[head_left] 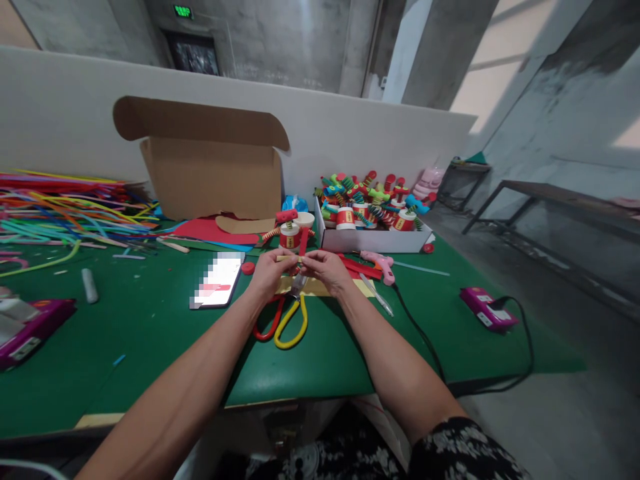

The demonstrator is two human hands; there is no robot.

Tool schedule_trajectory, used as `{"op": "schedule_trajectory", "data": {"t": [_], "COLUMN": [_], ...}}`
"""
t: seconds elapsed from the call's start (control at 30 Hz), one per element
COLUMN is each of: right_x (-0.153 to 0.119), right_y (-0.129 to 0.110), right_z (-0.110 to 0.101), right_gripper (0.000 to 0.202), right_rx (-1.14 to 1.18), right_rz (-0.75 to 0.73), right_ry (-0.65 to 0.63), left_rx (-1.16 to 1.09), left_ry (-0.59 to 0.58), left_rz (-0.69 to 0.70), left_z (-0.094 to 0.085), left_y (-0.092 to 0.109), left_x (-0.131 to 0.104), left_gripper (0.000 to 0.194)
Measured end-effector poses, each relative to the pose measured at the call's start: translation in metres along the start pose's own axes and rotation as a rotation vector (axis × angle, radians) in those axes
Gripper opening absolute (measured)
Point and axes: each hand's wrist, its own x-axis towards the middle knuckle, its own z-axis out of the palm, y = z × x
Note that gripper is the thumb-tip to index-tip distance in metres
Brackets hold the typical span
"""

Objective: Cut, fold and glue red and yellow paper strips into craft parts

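Note:
My left hand [271, 270] pinches the left end of a small yellowish strip [286, 258] at the middle of the green table. Close beside it, my right hand [325, 267] is closed on a narrow red strip [303, 241] that stands up from the fingertips. Scissors [291, 319] with one red and one yellow handle lie just below the hands, blades pointing away from me. Under the blades is a yellow sheet [320, 287]. Right behind the hands stands a white cup figure with a red label [289, 236], with a red piece on top.
A white box [377, 241] of colourful figures stands behind on the right. A pink glue gun [381, 265], its black cable, and a pen [377, 295] lie right. Left are a phone [219, 280], an open cardboard box [215, 175] and bright strips [75, 207]. Purple power strips [487, 309] sit at both sides.

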Motion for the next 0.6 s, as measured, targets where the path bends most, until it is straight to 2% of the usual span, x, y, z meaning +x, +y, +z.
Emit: {"op": "schedule_trajectory", "data": {"t": [0.07, 0.2, 0.33, 0.5, 0.6], "right_x": [-0.0010, 0.0009, 0.0020, -0.0018, -0.0023], "right_y": [-0.0020, -0.0024, 0.0018, 0.0022, 0.0005], "right_z": [0.0003, 0.0019, 0.0040, 0.0053, 0.0054], "right_gripper": [0.026, 0.022, 0.021, 0.026, 0.026], "right_rx": [0.015, 0.078, 0.094, 0.034, -0.005], "right_rz": [0.038, 0.022, 0.000, 0.001, -0.015], "right_ry": [-0.014, 0.063, 0.117, 0.049, 0.050], "left_rx": [-0.059, -0.151, -0.098, 0.009, 0.028], "left_ry": [0.023, 0.040, 0.002, 0.028, 0.027], "left_rz": [-0.022, -0.036, -0.016, 0.023, 0.035], "left_z": [0.0007, 0.0022, 0.0021, -0.0014, -0.0027], "left_y": [-0.0002, -0.0006, -0.0026, -0.0051, -0.0050], "left_x": [0.0008, 0.0021, 0.0024, 0.0034, 0.0040], "left_gripper": [0.027, 0.031, 0.030, 0.030, 0.030]}}
